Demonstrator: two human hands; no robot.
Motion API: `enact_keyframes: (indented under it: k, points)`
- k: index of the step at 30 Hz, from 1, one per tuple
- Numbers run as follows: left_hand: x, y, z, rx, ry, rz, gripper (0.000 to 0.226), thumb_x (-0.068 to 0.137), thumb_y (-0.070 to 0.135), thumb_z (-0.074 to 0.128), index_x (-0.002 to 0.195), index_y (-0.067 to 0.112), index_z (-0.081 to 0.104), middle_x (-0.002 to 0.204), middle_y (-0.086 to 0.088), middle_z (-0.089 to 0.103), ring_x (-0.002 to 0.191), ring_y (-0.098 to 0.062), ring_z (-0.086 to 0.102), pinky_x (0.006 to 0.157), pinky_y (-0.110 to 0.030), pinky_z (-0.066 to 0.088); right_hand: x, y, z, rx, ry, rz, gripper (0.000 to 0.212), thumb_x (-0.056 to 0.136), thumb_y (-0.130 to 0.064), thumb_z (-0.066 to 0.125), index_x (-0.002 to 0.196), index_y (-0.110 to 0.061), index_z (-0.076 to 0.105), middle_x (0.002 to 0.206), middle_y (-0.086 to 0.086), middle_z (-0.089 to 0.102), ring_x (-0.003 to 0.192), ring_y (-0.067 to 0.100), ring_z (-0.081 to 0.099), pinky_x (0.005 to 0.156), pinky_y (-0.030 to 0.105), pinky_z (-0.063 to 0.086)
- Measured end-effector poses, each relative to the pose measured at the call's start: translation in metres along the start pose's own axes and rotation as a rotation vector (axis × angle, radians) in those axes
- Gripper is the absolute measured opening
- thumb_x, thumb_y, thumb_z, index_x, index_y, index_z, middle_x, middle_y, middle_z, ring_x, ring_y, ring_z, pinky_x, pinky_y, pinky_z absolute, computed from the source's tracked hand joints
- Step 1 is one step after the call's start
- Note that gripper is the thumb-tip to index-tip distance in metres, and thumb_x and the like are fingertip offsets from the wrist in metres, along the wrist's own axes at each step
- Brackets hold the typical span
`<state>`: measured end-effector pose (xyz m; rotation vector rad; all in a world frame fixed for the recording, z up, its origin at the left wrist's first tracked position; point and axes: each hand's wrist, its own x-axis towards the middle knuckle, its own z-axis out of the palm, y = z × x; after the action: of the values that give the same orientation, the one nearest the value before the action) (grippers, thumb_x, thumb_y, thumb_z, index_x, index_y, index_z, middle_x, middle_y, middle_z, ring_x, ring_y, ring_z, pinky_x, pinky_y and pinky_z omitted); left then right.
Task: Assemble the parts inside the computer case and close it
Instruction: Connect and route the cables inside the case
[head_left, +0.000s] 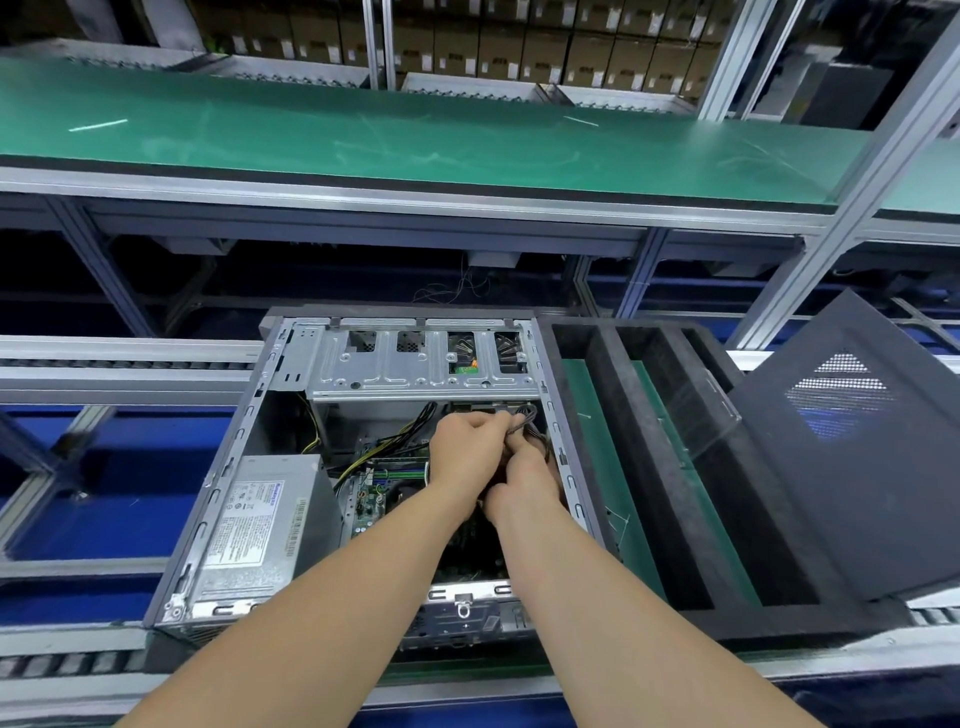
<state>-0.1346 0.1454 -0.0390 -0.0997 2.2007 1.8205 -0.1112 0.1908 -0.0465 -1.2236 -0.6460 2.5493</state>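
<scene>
Open computer case (228, 467), left hand (467, 449) pinching cable bundle (525, 418) — right hand (527, 486) curled round the same bundle

Both arms are showing bare along all of their visible length, the left forearm (322, 613) coming in from the lower left of the frame and the right forearm (618, 613) from the lower right. Near the centre, the left grip (470, 452) and right grip (524, 486) are showing bare too.
</scene>
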Motion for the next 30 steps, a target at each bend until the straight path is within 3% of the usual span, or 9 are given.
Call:
enact_keyframes:
  k: [5,10,13,16,19,21,25,28,30]
  points:
    - [-0.004,0.002,-0.002,-0.106,-0.048,-0.094,0.021,0.074,0.035,0.071,0.055,0.028,0.074,0.054,0.007,0.064,0.053,-0.012,0.057,0.063,-0.026,0.045,0.005,0.000,-0.001,-0.071,0.081,-0.044,0.001,0.099,-0.013,0.072,0.098,-0.012,0.072,0.085,0.008,0.070,0.073,0.024,0.065,0.088,0.047,0.056]
    - [0.003,-0.003,-0.001,-0.142,-0.049,-0.087,0.031,0.086,0.023,0.075,0.058,0.036,0.078,0.063,0.008,0.071,0.071,-0.017,0.061,0.075,-0.030,0.051,0.009,0.000,0.001,-0.122,0.179,-0.087,0.023,0.094,-0.009,0.078,0.075,-0.015,0.065,0.071,0.003,0.068,0.063,0.020,0.065,0.065,0.034,0.056]
    - [0.001,-0.001,-0.001,-0.103,-0.027,-0.051,0.033,0.086,0.027,0.075,0.056,0.039,0.076,0.069,0.008,0.075,0.072,-0.015,0.063,0.075,-0.030,0.053,0.009,-0.002,0.002,-0.115,0.175,-0.050,0.019,0.094,-0.010,0.077,0.077,-0.012,0.067,0.075,0.006,0.068,0.067,0.022,0.064,0.070,0.039,0.058]
    - [-0.002,0.003,-0.003,-0.073,-0.001,-0.047,0.027,0.083,0.033,0.078,0.056,0.040,0.076,0.061,0.012,0.071,0.063,-0.012,0.061,0.062,-0.025,0.049,0.004,-0.007,0.005,-0.186,0.167,-0.004,0.016,0.095,-0.014,0.073,0.083,-0.007,0.068,0.079,0.011,0.069,0.068,0.026,0.064,0.059,0.035,0.053]
    - [-0.003,0.007,-0.008,0.022,0.034,0.016,0.026,0.083,0.037,0.074,0.057,0.031,0.076,0.056,0.011,0.067,0.064,-0.016,0.063,0.061,-0.026,0.046,0.001,-0.008,0.007,-0.139,0.112,0.041,0.011,0.096,-0.016,0.073,0.096,-0.005,0.071,0.096,0.015,0.072,0.083,0.032,0.069,0.079,0.048,0.060]
    - [-0.006,0.008,-0.012,0.215,0.069,0.129,0.039,0.085,0.045,0.061,0.051,0.027,0.066,0.051,0.007,0.062,0.064,-0.022,0.063,0.059,-0.031,0.047,-0.001,-0.007,0.006,-0.124,0.076,0.053,0.027,0.095,-0.027,0.076,0.113,-0.007,0.070,0.110,0.015,0.073,0.098,0.034,0.071,0.087,0.050,0.060]
    - [-0.010,0.013,-0.036,0.308,-0.013,0.154,0.047,0.078,0.060,0.045,0.060,0.028,0.074,0.049,0.003,0.061,0.061,-0.022,0.062,0.068,-0.034,0.048,-0.010,-0.003,0.004,-0.201,0.167,-0.009,0.047,0.085,-0.051,0.084,0.092,-0.015,0.054,0.089,0.008,0.067,0.069,0.024,0.065,0.045,0.030,0.053]
    - [-0.008,0.013,-0.063,0.185,-0.304,0.086,0.042,0.078,0.044,0.049,0.067,0.015,0.077,0.051,-0.001,0.049,0.053,-0.019,0.051,0.064,-0.032,0.047,-0.018,-0.002,0.004,-0.430,0.245,-0.072,0.055,0.082,-0.066,0.077,0.083,-0.020,0.047,0.086,0.004,0.057,0.074,0.026,0.058,0.067,0.040,0.055]
    - [-0.006,0.013,-0.078,0.110,-0.459,0.039,0.029,0.081,0.027,0.053,0.071,0.006,0.070,0.061,-0.001,0.045,0.051,-0.014,0.049,0.062,-0.027,0.046,-0.017,-0.002,0.003,-0.594,0.281,-0.098,0.064,0.089,-0.069,0.066,0.108,-0.008,0.058,0.107,0.008,0.063,0.097,0.033,0.062,0.089,0.049,0.055]
